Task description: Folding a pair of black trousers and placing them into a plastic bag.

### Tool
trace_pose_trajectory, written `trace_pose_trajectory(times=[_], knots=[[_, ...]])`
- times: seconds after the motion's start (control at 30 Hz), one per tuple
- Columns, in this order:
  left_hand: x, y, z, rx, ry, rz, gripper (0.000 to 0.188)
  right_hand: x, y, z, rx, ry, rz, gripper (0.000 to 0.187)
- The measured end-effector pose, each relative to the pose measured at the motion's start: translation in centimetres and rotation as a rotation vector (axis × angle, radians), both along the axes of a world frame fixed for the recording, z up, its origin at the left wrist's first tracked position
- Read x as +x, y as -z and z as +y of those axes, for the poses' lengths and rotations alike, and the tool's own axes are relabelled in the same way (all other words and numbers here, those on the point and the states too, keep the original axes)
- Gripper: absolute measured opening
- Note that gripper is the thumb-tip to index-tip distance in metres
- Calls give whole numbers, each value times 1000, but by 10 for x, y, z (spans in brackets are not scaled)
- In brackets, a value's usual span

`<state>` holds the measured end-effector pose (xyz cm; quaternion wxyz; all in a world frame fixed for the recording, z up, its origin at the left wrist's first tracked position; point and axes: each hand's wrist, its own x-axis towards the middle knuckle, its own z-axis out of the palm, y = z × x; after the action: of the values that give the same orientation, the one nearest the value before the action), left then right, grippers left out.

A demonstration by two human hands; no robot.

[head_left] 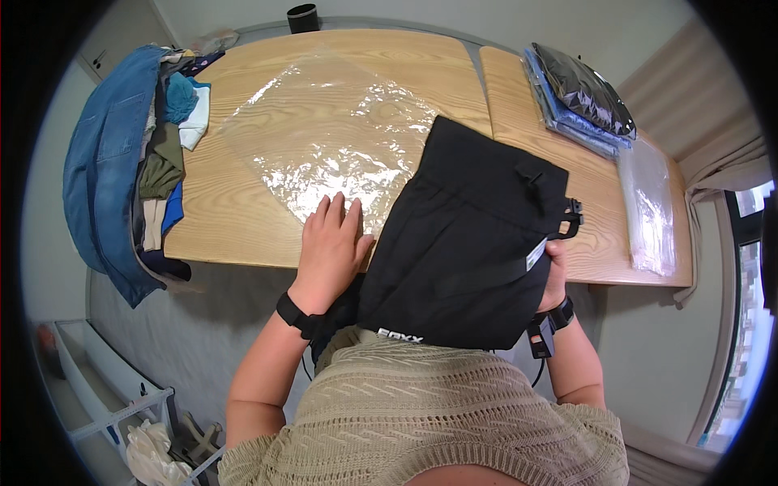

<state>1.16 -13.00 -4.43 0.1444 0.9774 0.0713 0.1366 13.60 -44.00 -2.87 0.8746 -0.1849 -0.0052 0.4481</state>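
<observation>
A folded black garment (474,235), with a small buckle and strap at its right side and a white label near its edge, is held up in front of my body. My right hand (556,279) grips its right edge, with most of the fingers hidden behind the cloth. On the table lies a large clear plastic bag (324,121), spread flat and shiny with reflections. My left hand (332,247) rests on the bag's near corner, fingers stretched out, just left of the garment. The garment covers part of the bag's right side.
A heap of clothes, with blue denim (113,162) outermost, hangs over the left end of the wooden table (219,219). At the right are bagged folded garments (579,93) and a stack of clear bags (648,206). A black bin (303,18) stands beyond the far edge.
</observation>
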Motion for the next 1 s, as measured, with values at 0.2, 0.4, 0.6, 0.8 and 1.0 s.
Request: trace_pose_trajectory(times=[0.2, 0.4, 0.6, 0.8, 1.0], knots=[[1, 7, 1, 147, 11, -1, 43, 0, 13, 18, -20, -101, 65, 56], [1, 2, -2, 134, -9, 32, 43, -2, 12, 11, -61, -62, 41, 57], [5, 6, 3, 56, -43, -39, 51, -3, 12, 5, -84, -92, 79, 57], [8, 8, 8, -12, -76, -221, 54, 1, 21, 25, -122, -233, 187, 48], [2, 9, 14, -108, -69, -325, 55, 19, 35, 46, -135, -289, 246, 45]])
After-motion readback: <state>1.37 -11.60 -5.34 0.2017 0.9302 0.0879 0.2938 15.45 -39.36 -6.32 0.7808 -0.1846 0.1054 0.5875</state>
